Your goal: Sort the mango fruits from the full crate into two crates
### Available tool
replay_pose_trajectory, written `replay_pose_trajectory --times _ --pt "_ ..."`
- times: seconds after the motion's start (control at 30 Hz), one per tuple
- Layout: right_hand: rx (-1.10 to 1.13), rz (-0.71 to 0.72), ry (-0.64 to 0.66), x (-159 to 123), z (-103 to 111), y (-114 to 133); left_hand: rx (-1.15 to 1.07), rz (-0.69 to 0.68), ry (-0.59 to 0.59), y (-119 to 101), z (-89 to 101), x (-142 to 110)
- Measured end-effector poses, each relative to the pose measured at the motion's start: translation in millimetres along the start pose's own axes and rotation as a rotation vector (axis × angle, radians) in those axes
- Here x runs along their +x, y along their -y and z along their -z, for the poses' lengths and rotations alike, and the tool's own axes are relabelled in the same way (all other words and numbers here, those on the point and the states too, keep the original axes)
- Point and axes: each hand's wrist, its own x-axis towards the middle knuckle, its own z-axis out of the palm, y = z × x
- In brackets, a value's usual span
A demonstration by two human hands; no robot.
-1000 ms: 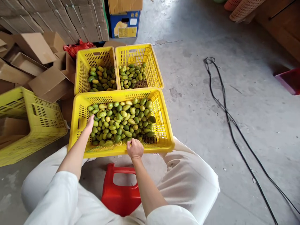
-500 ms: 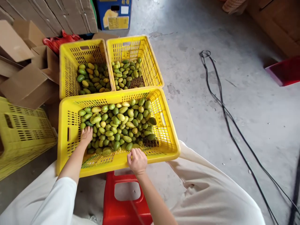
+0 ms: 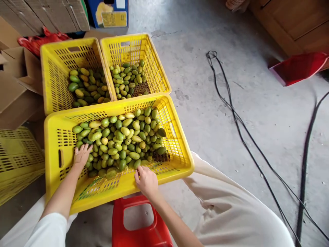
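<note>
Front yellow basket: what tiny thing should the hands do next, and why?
Perhaps the left hand could curl around one of the fruits: it lies open at their left edge, while the right hand holds the basket's near rim.

The left hand (image 3: 81,157) rests, fingers (image 3: 85,147) spread, against oval green-and-yellow fruits (image 3: 120,140) in the front yellow crate (image 3: 120,188); the right hand (image 3: 147,180) curls over its near rim. The rear-left crate (image 3: 59,78) and rear-right crate (image 3: 154,67) hold more. A red plastic stool (image 3: 141,236) shows below.

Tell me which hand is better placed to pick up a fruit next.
Probably the left hand: it lies spread at the fruit inside the front crate, while the right hand curls over the near rim.
</note>
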Motion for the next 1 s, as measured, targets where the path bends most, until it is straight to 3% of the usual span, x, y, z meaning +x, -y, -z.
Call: replay_pose_trajectory --times 0.07,0.1,0.2,0.27,0.4,0.6,1.0 --pt "0.023 -0.097 0.211 18 14 -9 0.013 -0.037 -0.004 6 -1.2 1" --pt "-0.016 -0.147 0.251 30 23 -18 0.014 -0.057 -0.006 8 -1.2 2" --pt "-0.291 -0.193 0.206 65 50 -57 -0.052 -0.126 -0.041 15 -1.8 7" --pt "-0.357 -0.224 0.219 83 60 -85 -0.125 -0.160 -0.086 15 -4.6 10" --pt "-0.416 -0.231 0.264 98 52 -115 -0.169 -0.158 -0.125 9 -13.8 15" --pt "-0.435 -0.249 0.287 101 26 -118 -0.224 -0.126 -0.119 3 -16.8 18" --pt "-0.369 -0.223 0.315 108 22 -116 -0.360 -0.011 -0.066 -6 2.8 10"
